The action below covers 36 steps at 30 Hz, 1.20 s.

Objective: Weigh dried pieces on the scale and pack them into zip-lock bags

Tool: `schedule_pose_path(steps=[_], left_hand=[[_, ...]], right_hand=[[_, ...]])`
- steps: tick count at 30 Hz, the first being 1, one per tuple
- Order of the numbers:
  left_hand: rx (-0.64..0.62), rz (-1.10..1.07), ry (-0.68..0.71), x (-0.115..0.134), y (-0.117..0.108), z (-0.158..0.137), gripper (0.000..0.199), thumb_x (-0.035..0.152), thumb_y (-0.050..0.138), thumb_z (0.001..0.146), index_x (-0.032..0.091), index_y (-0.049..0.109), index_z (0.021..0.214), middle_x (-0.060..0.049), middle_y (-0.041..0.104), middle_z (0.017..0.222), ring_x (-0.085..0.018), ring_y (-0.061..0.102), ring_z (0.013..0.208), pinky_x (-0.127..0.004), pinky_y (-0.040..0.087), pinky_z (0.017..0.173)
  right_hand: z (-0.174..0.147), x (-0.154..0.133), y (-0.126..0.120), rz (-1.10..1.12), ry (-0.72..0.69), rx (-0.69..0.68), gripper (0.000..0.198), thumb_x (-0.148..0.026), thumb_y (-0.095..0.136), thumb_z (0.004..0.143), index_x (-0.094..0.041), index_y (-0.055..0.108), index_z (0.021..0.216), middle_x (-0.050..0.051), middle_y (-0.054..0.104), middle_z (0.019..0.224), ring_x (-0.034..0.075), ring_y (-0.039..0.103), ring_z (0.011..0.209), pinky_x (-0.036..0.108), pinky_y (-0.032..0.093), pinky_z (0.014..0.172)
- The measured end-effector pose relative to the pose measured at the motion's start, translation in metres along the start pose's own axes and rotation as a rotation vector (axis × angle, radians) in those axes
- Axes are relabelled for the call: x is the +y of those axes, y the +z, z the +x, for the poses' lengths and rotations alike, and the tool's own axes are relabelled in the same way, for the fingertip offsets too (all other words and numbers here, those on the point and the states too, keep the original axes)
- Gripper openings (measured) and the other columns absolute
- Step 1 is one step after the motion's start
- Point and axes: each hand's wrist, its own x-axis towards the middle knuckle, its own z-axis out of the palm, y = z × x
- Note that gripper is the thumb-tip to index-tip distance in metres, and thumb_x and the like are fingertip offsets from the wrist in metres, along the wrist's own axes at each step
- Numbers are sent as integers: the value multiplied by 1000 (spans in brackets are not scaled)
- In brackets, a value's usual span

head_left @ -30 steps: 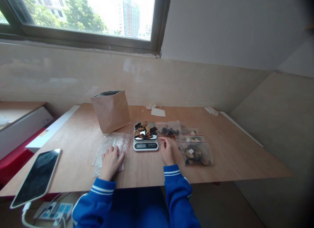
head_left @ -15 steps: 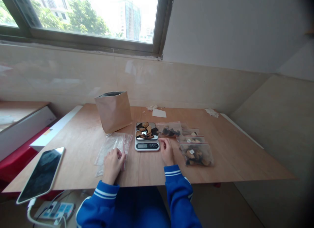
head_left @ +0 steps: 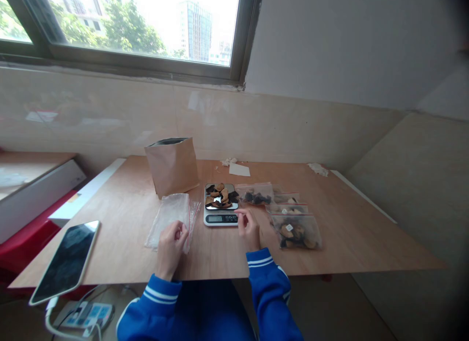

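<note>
My left hand [head_left: 170, 248] is closed, with its thumb and fingertips on the red-striped edge of a clear zip bag [head_left: 164, 216] lying on the table. My right hand [head_left: 250, 229] is beside the digital kitchen scale [head_left: 208, 223]. Its index finger reaches over the right end of the button panel, thumb apart below, with nothing visible in the hand. Brown and black dried slices [head_left: 222, 196], perhaps dried mushrooms, are heaped on the weighing plate. The display is lit, but its digits are too small to read.
Several filled zip bags [head_left: 298, 233] lie right of the scale, overlapping. An open brown paper pouch [head_left: 172, 167] stands at the back left. A white card [head_left: 239, 170] and crumpled tissue [head_left: 317, 169] lie farther back. A charging tablet [head_left: 68, 260] overhangs the left front edge.
The clear bag under my left hand has shifted and lies flatter and straighter. My right index finger has moved left, onto the scale's panel edge. The view has drifted slightly.
</note>
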Motion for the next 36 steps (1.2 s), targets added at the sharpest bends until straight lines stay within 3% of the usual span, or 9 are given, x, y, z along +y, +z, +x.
schedule_pose_path(steps=[4, 7, 13, 16, 19, 22, 25, 29, 36], left_hand=[[-111, -152, 87, 29, -5, -4, 24, 39, 43, 88, 23, 51, 71, -1, 52, 69, -17, 50, 67, -29, 42, 65], [-184, -248, 80, 46, -8, -6, 23, 40, 44, 87, 24, 52, 73, -2, 53, 70, -17, 51, 67, -29, 43, 62], [246, -383, -185, 58, -32, -5, 29, 42, 43, 89, 25, 42, 65, 2, 43, 58, -16, 44, 57, -29, 39, 57], [224, -412, -227, 61, -40, 2, 32, 43, 45, 87, 24, 41, 61, 3, 41, 54, -15, 42, 54, -28, 35, 54], [179, -369, -240, 63, -43, 11, 29, 41, 49, 83, 23, 44, 61, 3, 43, 56, -14, 43, 56, -27, 34, 55], [139, -332, -242, 61, -44, 20, 28, 41, 49, 82, 22, 46, 62, 3, 45, 57, -14, 44, 58, -27, 33, 56], [133, -321, -245, 57, -45, 28, 28, 42, 49, 81, 21, 46, 62, 4, 44, 58, -14, 45, 60, -27, 33, 58], [135, -336, -245, 52, -44, 34, 28, 43, 49, 82, 21, 47, 64, 3, 47, 61, -14, 46, 63, -27, 33, 60], [118, -347, -231, 49, -38, 34, 28, 42, 48, 82, 21, 48, 64, 3, 49, 60, -15, 47, 62, -27, 34, 61]], right_hand=[[-15, -58, 27, 112, -35, -209, 21, -34, 47, 92, -22, 63, 96, 4, 63, 82, 16, 55, 68, 27, 45, 64], [-14, -73, 43, 131, -20, -264, 27, -38, 46, 93, -20, 59, 77, 1, 58, 69, 15, 51, 62, 25, 41, 59], [7, -47, 28, 177, 190, -276, 39, -47, 43, 93, -21, 50, 65, -3, 51, 56, 13, 48, 54, 23, 36, 52], [16, -53, 15, 127, 20, -459, 34, -47, 49, 92, -20, 58, 72, 0, 59, 70, 15, 55, 67, 25, 43, 62], [31, -56, 10, 41, -168, -392, 23, -36, 46, 94, -22, 65, 95, 5, 64, 99, 20, 58, 97, 34, 45, 89], [53, -36, 12, -157, -214, -339, 29, -23, 48, 90, -25, 63, 115, 9, 56, 127, 25, 48, 123, 45, 35, 107], [72, -2, 15, -355, -199, -515, 45, -19, 59, 82, -28, 59, 126, 9, 41, 146, 30, 29, 139, 52, 26, 113], [82, 28, 19, -460, -218, -616, 47, -32, 63, 84, -29, 57, 130, 9, 40, 147, 32, 28, 140, 52, 26, 112], [77, 36, 20, -467, -333, -484, 31, -44, 58, 89, -26, 65, 114, 9, 55, 122, 26, 51, 115, 42, 43, 100]])
